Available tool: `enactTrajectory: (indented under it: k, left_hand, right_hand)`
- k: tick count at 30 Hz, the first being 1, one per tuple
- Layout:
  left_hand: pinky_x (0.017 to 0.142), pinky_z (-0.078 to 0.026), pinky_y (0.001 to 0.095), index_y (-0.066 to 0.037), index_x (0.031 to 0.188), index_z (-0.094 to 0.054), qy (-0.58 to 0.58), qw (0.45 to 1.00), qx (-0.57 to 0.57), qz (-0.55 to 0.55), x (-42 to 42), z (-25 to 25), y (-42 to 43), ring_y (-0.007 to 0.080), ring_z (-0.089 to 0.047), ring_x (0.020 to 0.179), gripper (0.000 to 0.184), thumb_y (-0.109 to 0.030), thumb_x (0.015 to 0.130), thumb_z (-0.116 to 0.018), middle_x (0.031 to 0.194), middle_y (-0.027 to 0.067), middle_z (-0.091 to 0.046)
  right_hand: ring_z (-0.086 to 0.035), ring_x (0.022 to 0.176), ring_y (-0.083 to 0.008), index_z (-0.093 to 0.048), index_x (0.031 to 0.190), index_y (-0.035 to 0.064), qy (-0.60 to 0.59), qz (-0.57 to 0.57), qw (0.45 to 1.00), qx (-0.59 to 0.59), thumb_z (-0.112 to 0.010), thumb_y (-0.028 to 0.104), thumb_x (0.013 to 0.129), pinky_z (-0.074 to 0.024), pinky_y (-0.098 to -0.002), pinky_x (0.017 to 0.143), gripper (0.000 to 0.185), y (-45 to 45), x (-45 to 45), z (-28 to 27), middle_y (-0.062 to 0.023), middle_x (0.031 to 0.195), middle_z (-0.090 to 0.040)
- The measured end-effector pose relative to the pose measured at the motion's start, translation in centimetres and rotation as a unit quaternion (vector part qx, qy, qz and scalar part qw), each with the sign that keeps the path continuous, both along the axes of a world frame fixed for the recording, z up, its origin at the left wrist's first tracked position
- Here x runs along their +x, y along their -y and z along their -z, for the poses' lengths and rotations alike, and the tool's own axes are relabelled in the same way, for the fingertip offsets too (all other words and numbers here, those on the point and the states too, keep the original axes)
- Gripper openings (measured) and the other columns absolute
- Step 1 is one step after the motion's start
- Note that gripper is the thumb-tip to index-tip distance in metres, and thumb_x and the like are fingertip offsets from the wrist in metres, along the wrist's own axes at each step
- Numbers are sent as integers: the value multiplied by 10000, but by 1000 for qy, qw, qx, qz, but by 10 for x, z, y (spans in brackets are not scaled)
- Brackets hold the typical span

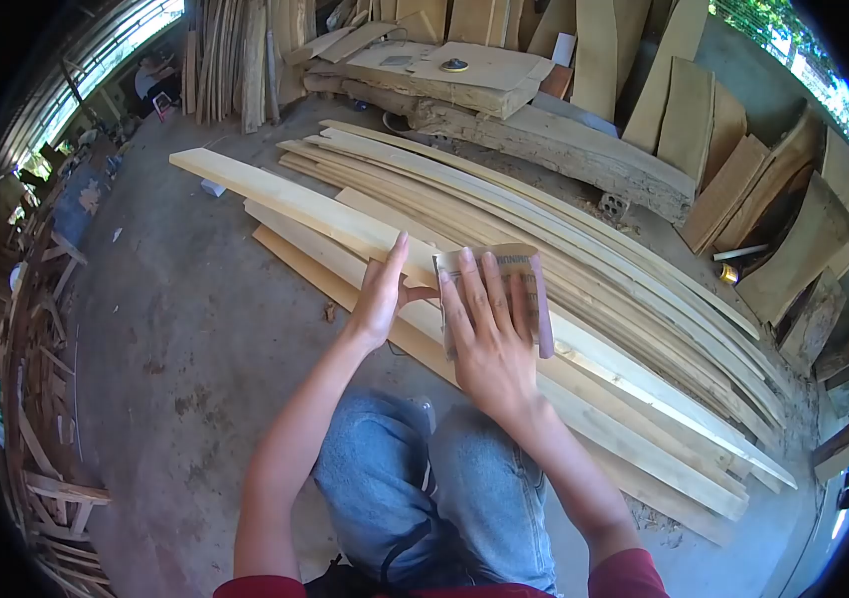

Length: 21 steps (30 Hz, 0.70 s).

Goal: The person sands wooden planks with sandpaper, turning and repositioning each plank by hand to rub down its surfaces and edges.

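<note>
A long pale wooden board (275, 199) runs diagonally in front of my knees, over other boards. My right hand (492, 339) lies over a brown sheet of sandpaper (514, 261) with printed lettering on its back, holding it against the board. Its fingers point away from me; the thumb is hidden. To the left, my left hand (383, 299) is on edge against the same board, fingers stretched upward and thumb apart, reaching toward the sandpaper. A small brown patch shows behind its fingers; I cannot make out what it is.
Several long strips of wood (544, 239) lie beyond the board on the concrete floor (175, 329). A heavy timber beam (584, 149) sits behind them. Slabs (689, 110) lean on the right wall, and scrap wood (56, 478) lines the left. A person (150, 80) is far back left.
</note>
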<state>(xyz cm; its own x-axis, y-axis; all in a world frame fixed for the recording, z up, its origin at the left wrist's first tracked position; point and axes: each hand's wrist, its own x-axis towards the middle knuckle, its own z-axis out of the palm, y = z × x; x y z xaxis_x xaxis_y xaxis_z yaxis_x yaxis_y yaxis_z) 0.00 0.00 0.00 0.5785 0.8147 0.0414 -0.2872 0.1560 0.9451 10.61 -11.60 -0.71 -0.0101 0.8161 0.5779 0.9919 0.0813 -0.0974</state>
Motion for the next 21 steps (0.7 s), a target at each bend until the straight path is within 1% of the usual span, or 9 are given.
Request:
enactTrajectory:
  k: [2, 5, 12, 17, 21]
  left_hand:
    - [697, -514, 320, -11, 1072, -487, 8, 1000, 9, -9, 1, -3, 2, 148, -563, 864, 430, -384, 891, -374, 982, 91, -555]
    - [697, -512, 315, -11, 1047, -507, 2, 1000, 7, -9, -1, -4, 3, 144, -562, 865, 405, -360, 892, -372, 964, 89, -562]
    - [688, -512, 309, -5, 1028, -521, 7, 1000, 5, -9, 0, -1, 1, 140, -558, 870, 362, -306, 879, -387, 961, 88, -562]
    - [684, -516, 313, 18, 1039, -513, -11, 1000, 9, -9, 0, -2, 4, 158, -558, 876, 359, -271, 864, -392, 963, 104, -556]
    - [705, -512, 323, 34, 1042, -508, 3, 1000, 15, 16, 1, -3, 7, 172, -555, 894, 369, -267, 857, -401, 976, 116, -550]
  right_hand:
    - [-233, 1268, -283, -307, 1307, 92, 13, 10, 1000, 1, -483, 99, 730, -147, -436, 1029, 602, 0, 0, -1, -133, 1364, -257]
    - [-245, 1264, -281, -316, 1302, 92, 15, 12, 1000, -3, -484, 86, 728, -161, -429, 1028, 599, 1, -1, -2, -131, 1361, -265]
    - [-270, 1249, -298, -329, 1298, 108, 10, 7, 1000, -1, -493, 69, 717, -178, -436, 1025, 605, 0, 1, 1, -122, 1351, -286]
    - [-309, 1224, -310, -379, 1270, 114, 11, 13, 999, 30, -484, 73, 724, -207, -435, 1012, 558, 5, 3, 1, -99, 1321, -346]
    - [-331, 1210, -315, -415, 1249, 129, -11, 15, 1000, 19, -482, 67, 728, -222, -442, 1003, 529, 23, 10, 4, -83, 1305, -375]
